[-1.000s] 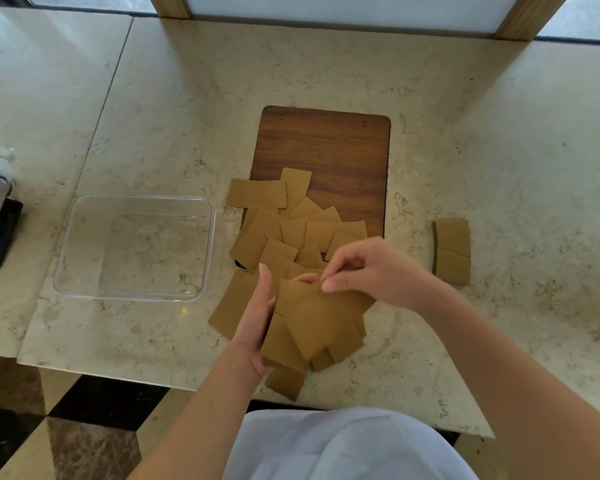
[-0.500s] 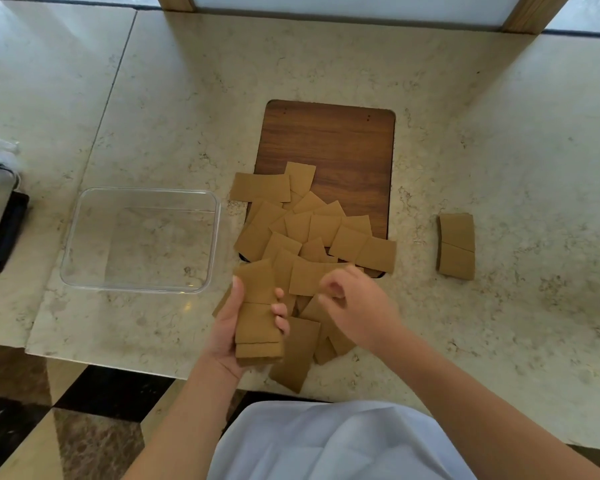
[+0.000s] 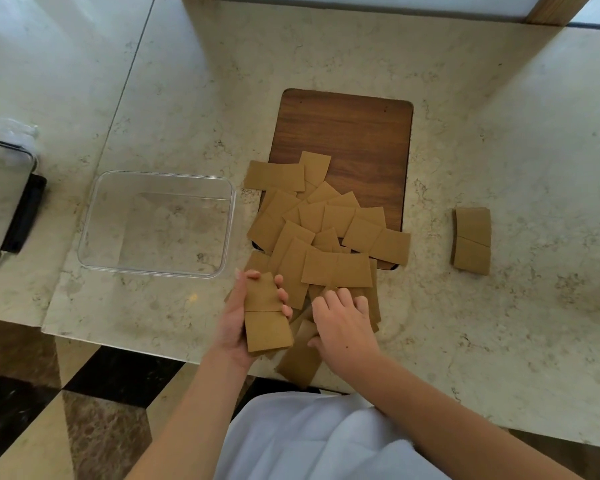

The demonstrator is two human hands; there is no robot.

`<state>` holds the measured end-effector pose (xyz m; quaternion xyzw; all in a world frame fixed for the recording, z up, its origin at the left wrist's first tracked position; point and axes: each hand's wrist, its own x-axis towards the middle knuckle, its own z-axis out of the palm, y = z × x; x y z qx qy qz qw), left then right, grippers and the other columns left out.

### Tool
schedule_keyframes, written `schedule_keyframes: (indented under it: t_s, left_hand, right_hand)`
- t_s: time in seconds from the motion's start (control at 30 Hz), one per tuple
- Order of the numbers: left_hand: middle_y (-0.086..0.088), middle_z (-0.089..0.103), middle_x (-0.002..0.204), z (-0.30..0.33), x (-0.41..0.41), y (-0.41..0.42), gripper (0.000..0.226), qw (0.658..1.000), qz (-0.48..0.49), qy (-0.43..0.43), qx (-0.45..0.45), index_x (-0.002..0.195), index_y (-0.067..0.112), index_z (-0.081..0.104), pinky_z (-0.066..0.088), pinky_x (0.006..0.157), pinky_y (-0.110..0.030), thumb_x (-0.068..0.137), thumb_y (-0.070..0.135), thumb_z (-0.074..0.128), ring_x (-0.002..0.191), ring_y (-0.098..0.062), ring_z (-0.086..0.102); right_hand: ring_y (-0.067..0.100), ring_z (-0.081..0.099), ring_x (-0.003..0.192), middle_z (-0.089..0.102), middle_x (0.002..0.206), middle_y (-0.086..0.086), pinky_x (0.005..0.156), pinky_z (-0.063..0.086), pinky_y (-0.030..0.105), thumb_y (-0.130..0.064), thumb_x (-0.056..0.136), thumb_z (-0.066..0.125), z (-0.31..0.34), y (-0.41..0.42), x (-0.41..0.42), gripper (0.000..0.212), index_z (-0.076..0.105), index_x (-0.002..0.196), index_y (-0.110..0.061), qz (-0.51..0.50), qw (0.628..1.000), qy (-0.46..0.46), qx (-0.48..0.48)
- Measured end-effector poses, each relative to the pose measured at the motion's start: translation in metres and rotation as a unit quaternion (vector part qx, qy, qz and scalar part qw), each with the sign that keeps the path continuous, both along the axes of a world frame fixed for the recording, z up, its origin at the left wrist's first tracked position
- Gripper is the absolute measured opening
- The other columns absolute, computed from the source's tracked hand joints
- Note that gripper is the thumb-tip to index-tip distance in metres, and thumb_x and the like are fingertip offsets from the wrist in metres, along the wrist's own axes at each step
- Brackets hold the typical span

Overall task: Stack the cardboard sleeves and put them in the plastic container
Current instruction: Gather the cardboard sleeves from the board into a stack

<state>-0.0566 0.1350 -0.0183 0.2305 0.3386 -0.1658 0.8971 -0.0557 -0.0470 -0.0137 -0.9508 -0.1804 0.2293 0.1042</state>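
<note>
One small stack of flat brown cardboard sleeves is clamped in the left hand; right hand fingers, slightly spread, are pressed on the loose sleeves at twelve o'clock; edges should be squared before the clear plastic container is loaded.

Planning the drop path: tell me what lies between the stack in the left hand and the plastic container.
Head view: only bare marble countertop separates the stack in the left hand from the plastic container.
</note>
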Motion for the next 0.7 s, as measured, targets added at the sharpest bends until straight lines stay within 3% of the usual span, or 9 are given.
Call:
schedule_keyframes:
  t_s: [0.1,0.2,0.3,0.43,0.47,0.63,0.7]
  left_hand:
    - [-0.014,0.068,0.106,0.002,-0.001,0.003,0.035,1.0,-0.018,0.001,0.01,0.104,0.021,0.068,0.059,0.067,-0.038,0.096,0.054,0.063,0.081,-0.024,0.064]
    - [-0.012,0.064,0.104,0.002,-0.003,0.007,0.036,0.999,-0.034,-0.012,0.008,0.104,0.022,0.067,0.057,0.063,-0.035,0.096,0.056,0.061,0.078,-0.022,0.061]
    - [-0.011,0.065,0.102,0.003,-0.001,0.004,0.041,0.999,-0.023,-0.027,-0.002,0.101,0.024,0.066,0.056,0.062,-0.035,0.095,0.064,0.056,0.076,-0.021,0.061]
    - [-0.014,0.068,0.099,0.002,0.007,-0.012,0.045,0.999,-0.053,0.006,0.011,0.096,0.021,0.065,0.058,0.065,-0.038,0.093,0.066,0.061,0.075,-0.024,0.064]
    - [-0.015,0.069,0.099,0.002,0.009,-0.016,0.044,0.997,-0.072,0.005,0.021,0.098,0.021,0.067,0.058,0.066,-0.04,0.09,0.064,0.066,0.076,-0.025,0.065]
    - [-0.02,0.074,0.109,0.01,0.013,-0.038,0.047,0.985,-0.132,-0.045,0.101,0.112,0.023,0.07,0.061,0.066,-0.045,0.073,0.033,0.093,0.067,-0.036,0.068]
    - [-0.02,0.076,0.104,0.016,0.02,-0.047,0.038,0.978,-0.156,-0.036,0.133,0.108,0.022,0.072,0.061,0.063,-0.045,0.075,0.016,0.09,0.067,-0.037,0.07]
  right_hand:
    - [0.018,0.044,0.095,0.055,0.095,-0.01,0.076,0.032,0.031,-0.032,0.09,0.073,0.005,-0.004,0.001,0.033,0.042,0.097,-0.026,-0.075,0.988,0.097,0.09]
    - [0.01,0.053,0.092,0.057,0.094,-0.015,0.069,0.038,0.019,-0.029,0.095,0.07,0.017,-0.016,0.012,0.016,0.061,0.108,-0.029,-0.174,0.939,0.229,0.19]
    - [0.004,0.06,0.085,0.064,0.093,-0.016,0.067,0.042,0.017,-0.034,0.1,0.062,0.032,-0.039,0.028,0.004,0.063,0.096,-0.037,-0.243,0.905,0.249,0.243]
    - [0.016,0.072,0.087,0.069,0.111,0.004,0.064,0.06,0.025,-0.028,0.103,0.058,0.049,-0.061,0.048,0.01,0.064,0.106,-0.02,-0.423,0.768,0.304,0.372]
    - [0.017,0.074,0.083,0.068,0.113,0.007,0.062,0.061,0.027,-0.024,0.103,0.06,0.051,-0.064,0.05,0.008,0.063,0.108,-0.018,-0.44,0.75,0.303,0.39]
    - [0.019,0.075,0.083,0.068,0.112,0.011,0.064,0.062,0.029,-0.005,0.086,0.079,0.053,-0.063,0.053,0.034,0.058,0.11,-0.015,-0.453,0.731,0.263,0.437]
    - [0.019,0.072,0.091,0.066,0.113,0.005,0.067,0.062,0.029,-0.012,0.081,0.085,0.052,-0.056,0.052,0.047,0.057,0.118,-0.018,-0.442,0.766,0.234,0.404]
